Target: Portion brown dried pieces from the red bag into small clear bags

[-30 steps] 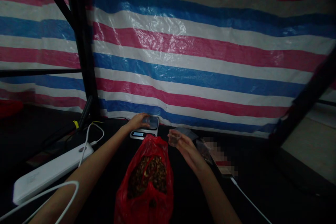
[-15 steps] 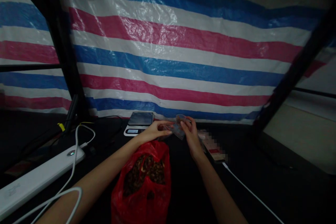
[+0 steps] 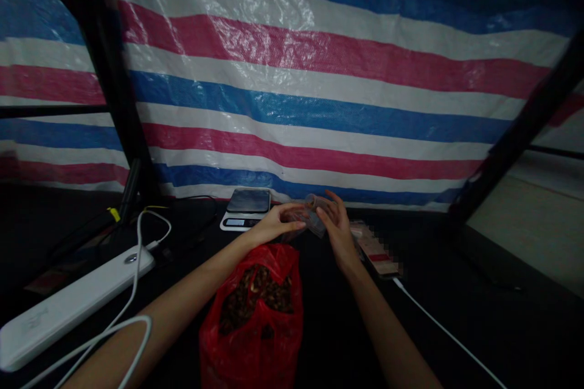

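One head camera, worn by the person, facing forward and down across the black table (image 3: 323, 322) to the striped sheet (image 3: 319, 82), bag (image 3: 258, 358) near, scale (image 3: 246, 206) farther off.

Seemingly a makeshift work corner, home or workshop unclear; a striped plastic tarp (image 3: 310, 79) forms its wall; slanted black posts (image 3: 107, 73) stand before the tarp; at the tarp's foot, a dark tabletop (image 3: 328, 328) bears a digital scale (image 3: 249, 202) and a corded white device (image 3: 77, 307).
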Demonstrator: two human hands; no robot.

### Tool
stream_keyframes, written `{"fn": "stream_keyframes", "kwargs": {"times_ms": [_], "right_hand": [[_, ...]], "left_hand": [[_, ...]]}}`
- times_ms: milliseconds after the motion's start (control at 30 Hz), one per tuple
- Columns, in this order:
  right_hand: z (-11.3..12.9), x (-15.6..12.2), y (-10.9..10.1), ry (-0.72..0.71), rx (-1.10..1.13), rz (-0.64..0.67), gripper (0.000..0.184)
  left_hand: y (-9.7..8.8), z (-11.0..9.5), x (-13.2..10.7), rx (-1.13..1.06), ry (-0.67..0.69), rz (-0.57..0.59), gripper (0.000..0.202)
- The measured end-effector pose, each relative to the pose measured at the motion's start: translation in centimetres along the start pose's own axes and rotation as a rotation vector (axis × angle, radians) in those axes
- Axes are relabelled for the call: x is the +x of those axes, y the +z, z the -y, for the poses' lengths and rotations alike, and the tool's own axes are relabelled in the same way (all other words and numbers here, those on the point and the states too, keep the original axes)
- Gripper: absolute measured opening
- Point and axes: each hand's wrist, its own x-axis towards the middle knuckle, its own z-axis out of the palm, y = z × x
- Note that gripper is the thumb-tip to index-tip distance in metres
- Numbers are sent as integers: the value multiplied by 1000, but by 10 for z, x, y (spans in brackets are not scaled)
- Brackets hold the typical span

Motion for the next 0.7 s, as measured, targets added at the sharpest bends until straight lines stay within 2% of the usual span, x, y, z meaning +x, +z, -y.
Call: {"fn": "stream_keyframes", "kwargs": {"times_ms": [67,167,333,700], "right_hand": [[-2,1,0,-1,49,-44,44],[-2,1,0,-19,24,-36,34],[3,0,2,-28,-8,27,31],[8,-4,6,-84,-48,77,32]], "left_hand": [[0,1,1,-36,28,-18,56],[0,1,1,-52,55,-47,58],[0,-1,0,30,-10,-77,47],[-9,4,-3,-17,-59,-62,53]]}}
